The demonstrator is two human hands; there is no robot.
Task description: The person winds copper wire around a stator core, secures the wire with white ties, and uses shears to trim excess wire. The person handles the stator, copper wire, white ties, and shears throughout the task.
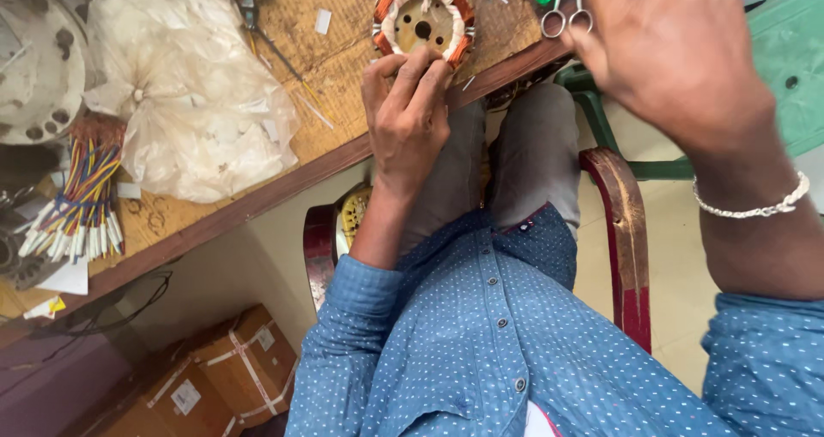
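Item: wound motor stator (423, 21), ring-shaped, copper-coloured coils with white insulation, central hole; lies flat on the wooden workbench (360, 25), at its near edge. Left hand (405, 115): reaches up from below the stator, fingertips (416, 68) pinched together against the stator's lower rim, apparently closed on a winding or a sliver of insulation there, though what lies between them is too small to tell. Right hand (674, 55): raised to the right of the stator, blurred, fingers loosely spread, holding nothing that shows, not touching the stator; a beaded bracelet (755, 207) on the wrist. Scissors (566, 12): just right of the stator, handles toward the bench edge. Clear plastic bag (193, 102): well left of the stator, crumpled, holding pale strips. Bundle of coloured wires with white sleeved ends (77, 214): far left of the stator, beyond the bag. Round metal housing (39, 59): far left, above the wires. Cardboard boxes (215, 377): on the floor, below and left of the stator. Handling note, as a judgement: the pinch does best kept small and close to the rim, the stator pressed flat so it cannot slide off the near edge, and the pull kept gentle so the fine copper is not nicked or the insulation torn
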